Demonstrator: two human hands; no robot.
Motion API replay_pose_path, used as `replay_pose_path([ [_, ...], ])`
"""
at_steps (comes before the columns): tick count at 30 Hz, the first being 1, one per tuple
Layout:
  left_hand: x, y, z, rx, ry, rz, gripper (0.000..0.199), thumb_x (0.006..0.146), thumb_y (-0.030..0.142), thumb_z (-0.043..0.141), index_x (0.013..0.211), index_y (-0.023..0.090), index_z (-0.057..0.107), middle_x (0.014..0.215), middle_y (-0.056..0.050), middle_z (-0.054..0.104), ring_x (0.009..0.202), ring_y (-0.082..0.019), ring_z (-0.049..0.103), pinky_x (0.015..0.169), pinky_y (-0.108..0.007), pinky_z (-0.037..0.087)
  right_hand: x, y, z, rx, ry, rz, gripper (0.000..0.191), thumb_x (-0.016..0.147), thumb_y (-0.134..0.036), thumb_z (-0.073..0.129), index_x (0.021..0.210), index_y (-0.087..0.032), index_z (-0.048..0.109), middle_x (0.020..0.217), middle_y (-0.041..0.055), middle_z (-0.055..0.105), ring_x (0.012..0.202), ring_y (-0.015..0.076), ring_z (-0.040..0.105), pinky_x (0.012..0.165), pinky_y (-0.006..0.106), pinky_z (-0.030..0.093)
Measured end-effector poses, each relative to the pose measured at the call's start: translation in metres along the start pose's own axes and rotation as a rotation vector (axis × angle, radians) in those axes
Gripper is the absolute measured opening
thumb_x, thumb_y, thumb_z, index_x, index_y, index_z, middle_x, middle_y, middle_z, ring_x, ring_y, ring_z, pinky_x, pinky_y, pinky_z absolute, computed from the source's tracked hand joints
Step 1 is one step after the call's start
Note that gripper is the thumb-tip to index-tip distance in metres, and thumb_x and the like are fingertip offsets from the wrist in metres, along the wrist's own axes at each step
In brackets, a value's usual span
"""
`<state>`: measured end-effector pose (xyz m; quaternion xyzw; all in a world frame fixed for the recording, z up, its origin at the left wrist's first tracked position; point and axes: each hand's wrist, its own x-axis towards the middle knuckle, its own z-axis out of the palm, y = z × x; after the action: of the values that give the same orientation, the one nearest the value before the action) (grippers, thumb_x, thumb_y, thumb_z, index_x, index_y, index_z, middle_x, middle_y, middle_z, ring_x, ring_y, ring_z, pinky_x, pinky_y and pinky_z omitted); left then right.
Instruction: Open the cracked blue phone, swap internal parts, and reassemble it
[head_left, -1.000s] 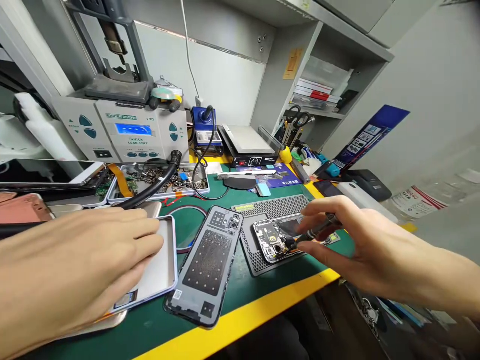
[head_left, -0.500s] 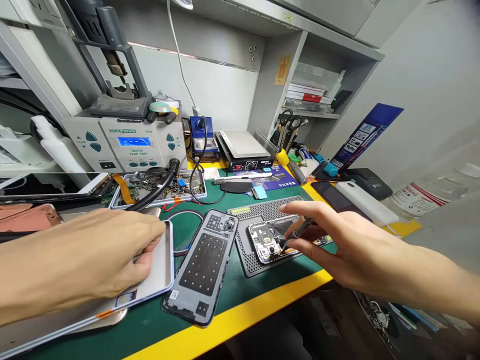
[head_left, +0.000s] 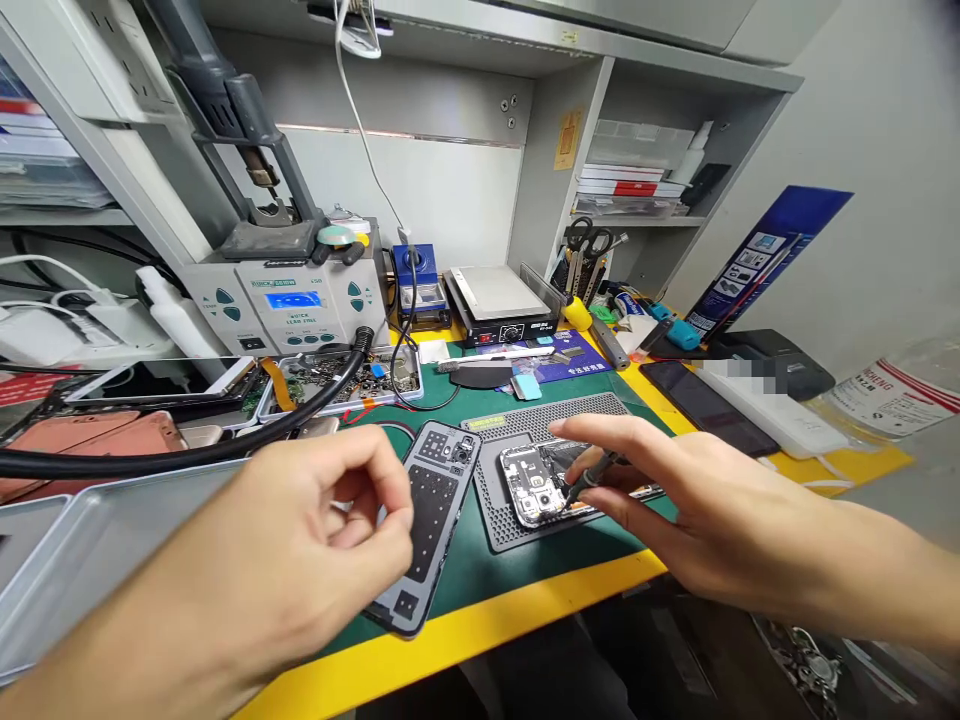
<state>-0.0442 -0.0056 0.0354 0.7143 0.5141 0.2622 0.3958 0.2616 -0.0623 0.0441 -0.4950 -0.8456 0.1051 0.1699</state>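
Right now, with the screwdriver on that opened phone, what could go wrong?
The right hand holds the screwdriver with its tip on the opened phone; a slip could scratch the exposed board. The left hand hovers, fingers pinched, over the back cover, which nears the yellow table edge; a nudge might push it off.

Matt green bench mat (head_left: 480, 570) with a glossy yellow edge strip, and on it a grey perforated rubbery pad (head_left: 517, 525) under the opened phone (head_left: 536, 485) with its shiny metal shields. The phone back cover (head_left: 431, 505) looks like dull dark plastic. At left, a smooth brushed-metal tray (head_left: 67, 550) and a matt black rubber hose (head_left: 150, 458).
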Motion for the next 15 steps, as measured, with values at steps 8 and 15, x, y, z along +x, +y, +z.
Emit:
replay_pose_path([
  [8, 0.023, 0.016, 0.038, -0.423, -0.347, -0.039, 0.018, 0.089, 0.035, 0.071, 0.095, 0.02, 0.064, 0.067, 0.006, 0.053, 0.057, -0.007, 0.042, 0.049, -0.018, 0.032, -0.003, -0.001, -0.011, 0.344, 0.236, 0.052, 0.056, 0.098, -0.019, 0.061, 0.148, -0.035, 0.04, 0.108, 0.002, 0.07, 0.087, 0.0157, 0.073, 0.072, 0.021, 0.065],
  [15, 0.04, 0.033, 0.062, -0.875, -0.406, -0.19, 0.019, 0.085, 0.027, 0.078, 0.09, 0.01, 0.07, 0.063, 0.004, 0.051, 0.05, -0.003, 0.041, 0.042, -0.013, 0.032, 0.012, -0.004, -0.013, 0.792, 0.542, 0.137, 0.05, 0.092, -0.021, 0.074, 0.134, -0.029, 0.048, 0.095, 0.0012, 0.074, 0.077, 0.0205, 0.075, 0.068, 0.026, 0.07],
])
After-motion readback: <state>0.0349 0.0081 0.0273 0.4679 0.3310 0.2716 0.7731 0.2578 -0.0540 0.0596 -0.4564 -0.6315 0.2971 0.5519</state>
